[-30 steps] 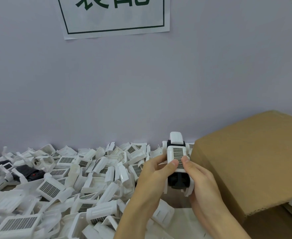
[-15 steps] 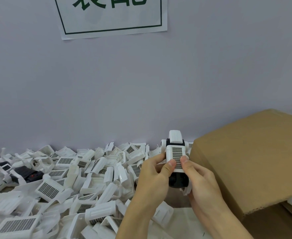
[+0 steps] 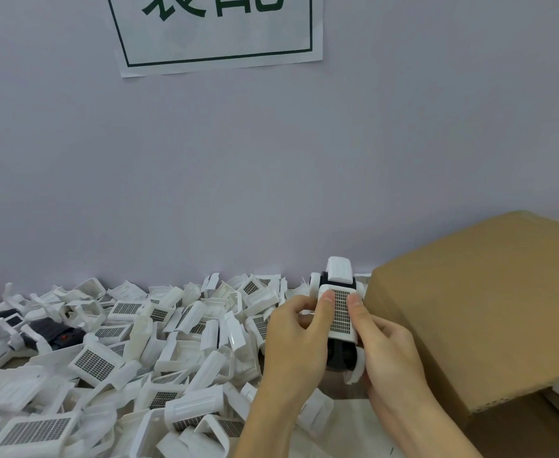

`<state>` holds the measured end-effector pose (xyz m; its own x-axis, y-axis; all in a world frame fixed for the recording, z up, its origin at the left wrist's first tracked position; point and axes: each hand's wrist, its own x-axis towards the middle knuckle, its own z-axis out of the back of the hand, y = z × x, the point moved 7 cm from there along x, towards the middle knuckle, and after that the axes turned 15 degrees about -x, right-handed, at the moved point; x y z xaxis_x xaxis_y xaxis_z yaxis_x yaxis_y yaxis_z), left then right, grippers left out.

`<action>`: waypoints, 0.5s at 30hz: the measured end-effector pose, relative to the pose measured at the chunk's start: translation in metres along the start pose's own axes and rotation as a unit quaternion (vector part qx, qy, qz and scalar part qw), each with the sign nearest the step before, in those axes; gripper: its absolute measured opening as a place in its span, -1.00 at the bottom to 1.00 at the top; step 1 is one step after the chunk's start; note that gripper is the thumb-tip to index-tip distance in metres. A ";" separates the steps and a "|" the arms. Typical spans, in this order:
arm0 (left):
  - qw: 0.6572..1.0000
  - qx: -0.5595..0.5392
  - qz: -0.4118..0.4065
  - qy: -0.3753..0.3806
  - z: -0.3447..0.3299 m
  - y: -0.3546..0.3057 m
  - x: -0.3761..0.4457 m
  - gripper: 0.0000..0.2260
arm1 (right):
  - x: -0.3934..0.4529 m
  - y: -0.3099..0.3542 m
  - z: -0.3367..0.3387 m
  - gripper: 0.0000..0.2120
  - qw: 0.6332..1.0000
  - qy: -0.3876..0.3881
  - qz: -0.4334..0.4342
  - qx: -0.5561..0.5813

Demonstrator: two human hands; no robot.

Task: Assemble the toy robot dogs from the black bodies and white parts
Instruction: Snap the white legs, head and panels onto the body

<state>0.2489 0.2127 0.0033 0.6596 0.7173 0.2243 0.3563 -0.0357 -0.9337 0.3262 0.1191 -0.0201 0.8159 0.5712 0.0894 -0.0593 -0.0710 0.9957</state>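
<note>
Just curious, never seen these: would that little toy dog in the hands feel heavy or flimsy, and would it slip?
The toy dog probably feels light and stiff: it looks like thin moulded plastic, held up easily by the left hand and right hand. Both thumbs press its gridded back, which may help the grip. Its small white parts could perhaps pop off.

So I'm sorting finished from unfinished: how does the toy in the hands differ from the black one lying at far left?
The held toy dog is gripped off the table and wears a white grid cover; the black body lies in the pile, its top bare black. Both have white parts attached.
</note>
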 end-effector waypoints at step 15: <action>0.983 -0.089 0.059 -0.148 0.017 0.010 -0.001 -0.68 | -0.003 0.011 0.012 -0.93 0.977 -0.094 0.101 -0.161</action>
<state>0.2403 0.2235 -0.0108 0.4911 0.8711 0.0019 0.4170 -0.2332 -0.8785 0.3302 0.1070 -0.0095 0.8587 0.4088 0.3091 -0.3834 0.1122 0.9167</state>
